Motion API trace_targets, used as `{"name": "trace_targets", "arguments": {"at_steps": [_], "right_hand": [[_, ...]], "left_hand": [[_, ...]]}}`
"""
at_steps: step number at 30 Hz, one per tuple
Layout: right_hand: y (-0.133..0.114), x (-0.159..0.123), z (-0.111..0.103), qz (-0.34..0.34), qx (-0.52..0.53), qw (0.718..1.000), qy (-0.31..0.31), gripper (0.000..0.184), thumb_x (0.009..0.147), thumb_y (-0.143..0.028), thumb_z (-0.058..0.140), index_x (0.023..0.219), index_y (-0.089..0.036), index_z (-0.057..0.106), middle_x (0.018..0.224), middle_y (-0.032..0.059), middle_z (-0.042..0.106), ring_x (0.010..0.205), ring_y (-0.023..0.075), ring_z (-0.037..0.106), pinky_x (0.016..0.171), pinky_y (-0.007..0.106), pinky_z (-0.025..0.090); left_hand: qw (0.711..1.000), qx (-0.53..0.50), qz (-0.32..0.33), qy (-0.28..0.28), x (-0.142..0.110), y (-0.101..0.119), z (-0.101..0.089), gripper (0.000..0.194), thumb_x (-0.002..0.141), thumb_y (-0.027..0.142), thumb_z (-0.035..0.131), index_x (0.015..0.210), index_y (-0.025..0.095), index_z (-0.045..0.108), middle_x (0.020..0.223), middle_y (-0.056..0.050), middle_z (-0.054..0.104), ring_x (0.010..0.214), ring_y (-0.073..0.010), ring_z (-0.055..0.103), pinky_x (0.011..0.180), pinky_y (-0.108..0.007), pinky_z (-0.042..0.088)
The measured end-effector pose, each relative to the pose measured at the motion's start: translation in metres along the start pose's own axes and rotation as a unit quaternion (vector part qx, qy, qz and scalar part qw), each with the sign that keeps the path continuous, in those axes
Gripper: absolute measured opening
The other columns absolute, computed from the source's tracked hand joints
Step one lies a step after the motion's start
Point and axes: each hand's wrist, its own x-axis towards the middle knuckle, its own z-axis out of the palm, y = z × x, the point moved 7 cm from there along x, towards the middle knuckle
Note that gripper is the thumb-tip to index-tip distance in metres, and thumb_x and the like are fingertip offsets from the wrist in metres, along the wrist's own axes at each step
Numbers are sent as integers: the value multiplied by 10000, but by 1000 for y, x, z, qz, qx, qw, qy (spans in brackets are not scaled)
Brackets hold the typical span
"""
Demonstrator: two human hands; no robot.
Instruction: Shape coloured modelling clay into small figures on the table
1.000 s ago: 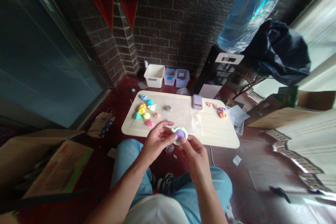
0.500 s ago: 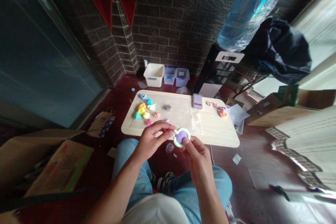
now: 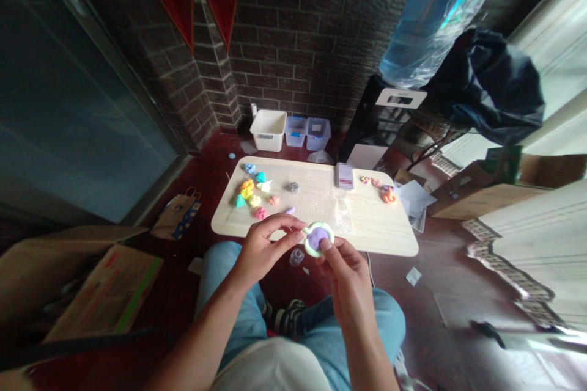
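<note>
A flat purple clay disc (image 3: 317, 237) with a pale green clay rim (image 3: 313, 252) is held up over the table's near edge. My right hand (image 3: 345, 263) grips its lower right side, thumb on the purple face and fingers behind. At the rim's upper left, my left hand (image 3: 270, 238) pinches the loose end of the green clay between thumb and forefinger. Beyond my left hand lie soft clay lumps: a pink one (image 3: 261, 213), a yellow one (image 3: 254, 201), an orange one (image 3: 246, 186) and a grey one (image 3: 293, 186). A small purple piece (image 3: 290, 211) sits just past my fingers.
Bubble wrap (image 3: 316, 195) covers much of the low table (image 3: 389, 238). A small box (image 3: 345, 176) and shaped clay pieces (image 3: 388, 194) sit towards its right. Plastic bins (image 3: 268, 130) and a water dispenser (image 3: 367, 128) stand behind. A clear cup (image 3: 296, 257) lies below the near edge.
The disc has shifted very slightly right, and a little more of the small purple piece shows past my left fingers. Both hands keep their grips.
</note>
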Motion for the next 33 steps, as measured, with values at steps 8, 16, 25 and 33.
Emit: {"name": "trace_targets", "arguments": {"at_steps": [8, 16, 25, 33], "right_hand": [[-4, -2, 0, -17, 10, 1000, 15, 218, 740, -389, 812, 789, -200, 714, 649, -18, 635, 587, 101, 515, 541, 216, 373], [-9, -3, -1, -44, 8, 998, 34, 205, 758, -375, 803, 805, -193, 722, 664, -23, 630, 574, 82, 491, 522, 196, 384], [-5, -9, 9, -58, 50, 996, 47, 217, 779, -380, 788, 803, -190, 687, 634, -38, 604, 535, 64, 480, 534, 193, 388], [4, -9, 17, 15, 159, 987, 29, 235, 727, -361, 829, 802, -194, 682, 687, -35, 627, 569, 69, 505, 531, 180, 426]], "left_hand": [[1000, 11, 24, 13, -6, 4, 0, 69, 795, 253, 761, 862, 245, 771, 942, -20, 780, 910, -166, 707, 860, -270, 546], [998, 23, 42, 37, -12, 8, 6, 100, 793, 222, 759, 877, 261, 795, 949, -22, 782, 880, -159, 715, 829, -267, 564], [993, -41, 11, 111, -20, -1, 17, 118, 830, 260, 726, 930, 259, 788, 1009, -31, 760, 954, -171, 701, 850, -271, 563], [996, -85, -7, -24, -13, -4, 22, 536, 800, 336, 762, 1313, 324, 605, 1286, -52, 672, 1158, -215, 632, 952, -286, 504]]}}
